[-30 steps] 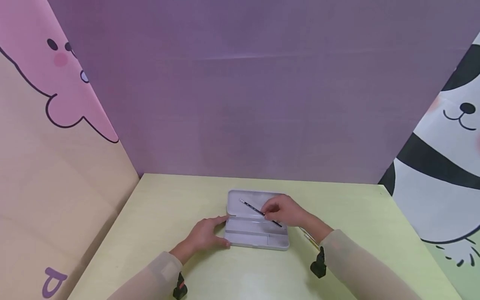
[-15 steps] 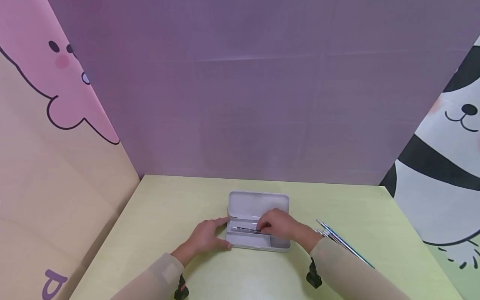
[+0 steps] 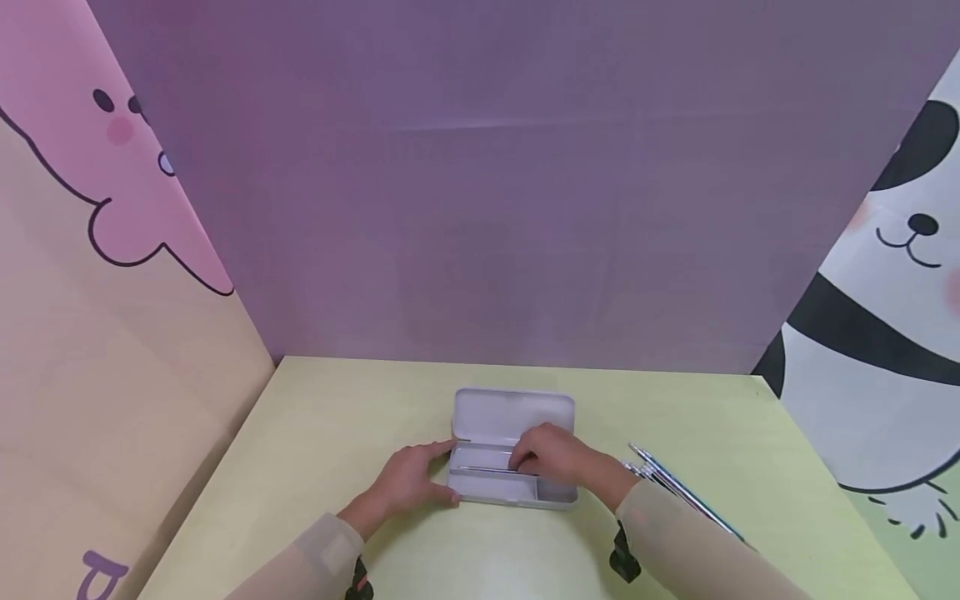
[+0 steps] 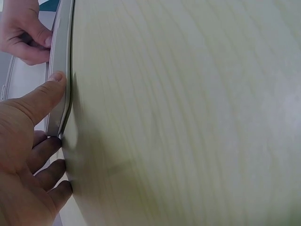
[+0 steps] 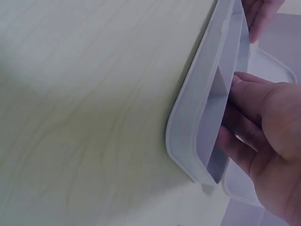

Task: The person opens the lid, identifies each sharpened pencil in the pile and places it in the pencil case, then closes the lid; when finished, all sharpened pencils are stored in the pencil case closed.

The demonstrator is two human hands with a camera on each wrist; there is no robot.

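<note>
A pale grey pencil case (image 3: pixel 495 411) lies unfolded on the table, its lid leaning back behind a tray with compartments. My left hand (image 3: pixel 411 477) holds the case's left end. In the left wrist view its thumb (image 4: pixel 44 96) presses the front wall and the other fingers sit round the corner. My right hand (image 3: pixel 551 454) reaches into the long rear compartment with fingers curled down, pinching a slim dark pencil (image 3: pixel 483 469) that lies along the divider. Its fingertips (image 5: pixel 237 87) are partly behind the divider in the right wrist view.
Several slender pencils (image 3: pixel 686 492), silver and blue among them, lie in a bundle on the table right of the case, partly under my right sleeve (image 3: pixel 697 542). A purple wall panel (image 3: pixel 480 208) stands at the table's back edge.
My right hand has lowered the pencil from above the lid into the rear compartment, where it now lies along the divider. My left hand has stayed on the case's left end.
</note>
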